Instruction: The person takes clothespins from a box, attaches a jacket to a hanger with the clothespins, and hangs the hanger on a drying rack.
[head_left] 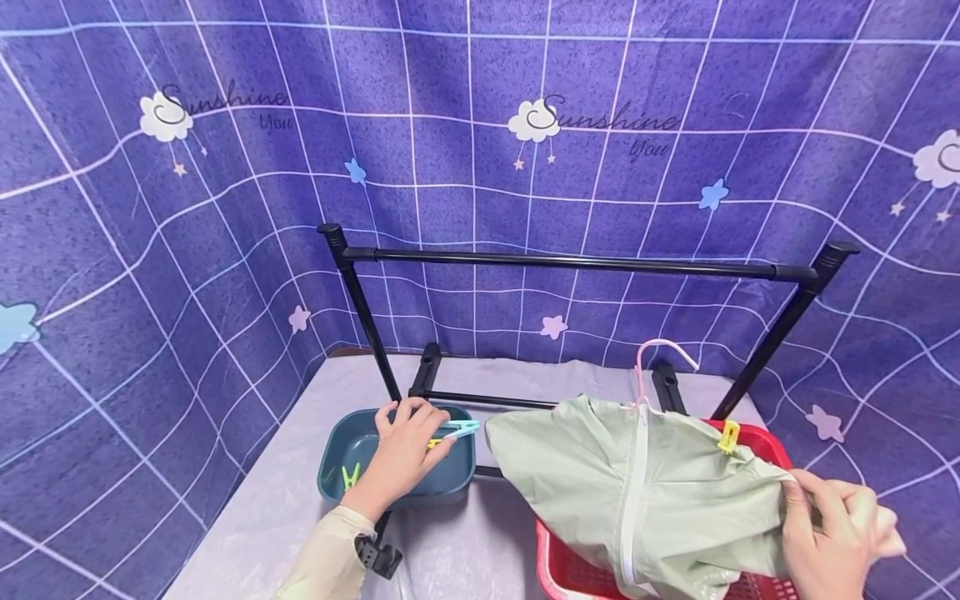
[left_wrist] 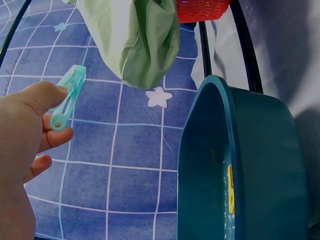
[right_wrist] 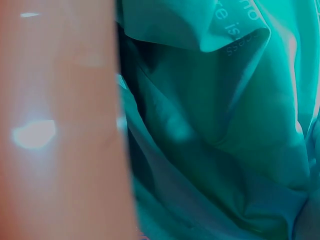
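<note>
With a light-blue clothespin (head_left: 461,427) pinched in the left hand (head_left: 405,450), the pale-green zip-front jacket (head_left: 570,458) at its three o'clock, gripped by the right hand (head_left: 831,527), could be dislodged from its pink hanger (head_left: 640,375) by overpulling.

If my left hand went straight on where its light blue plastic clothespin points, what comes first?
Your left hand would probably meet the pale green fabric garment with the white centre strip; depth is unclear.

Smooth plastic and creased cloth
Garment (head_left: 682,492) of faintly shiny cloth, near right; left peg (left_wrist: 74,90) of smooth plastic; left basin (left_wrist: 265,150) of smooth plastic; right basket (head_left: 765,440) of glossy plastic; rack (head_left: 570,262) glossy, metal-looking; far curtain (head_left: 450,192) of matt cloth.
</note>
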